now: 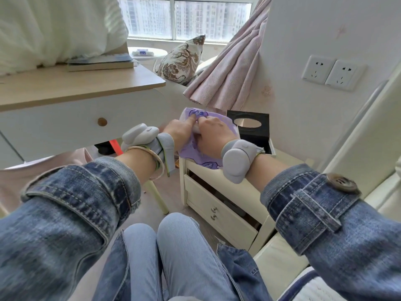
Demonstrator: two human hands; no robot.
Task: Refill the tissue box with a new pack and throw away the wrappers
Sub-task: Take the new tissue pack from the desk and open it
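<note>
A purple tissue pack (219, 121) with darker purple print lies on top of the cream nightstand (219, 205). My left hand (180, 129) and my right hand (213, 135) are both on the pack, and their fingertips pinch its wrapper at the top middle. Just right of the pack stands the black tissue box (252, 132), its oval opening facing up. Much of the pack is hidden under my hands.
A wooden-topped white desk (82, 101) with a drawer knob stands at the left, books on it. Two wall sockets (332, 72) are at the right, a pink curtain (227, 70) and a patterned cushion (182, 59) behind. The nightstand's top drawer is slightly open. My knees are below.
</note>
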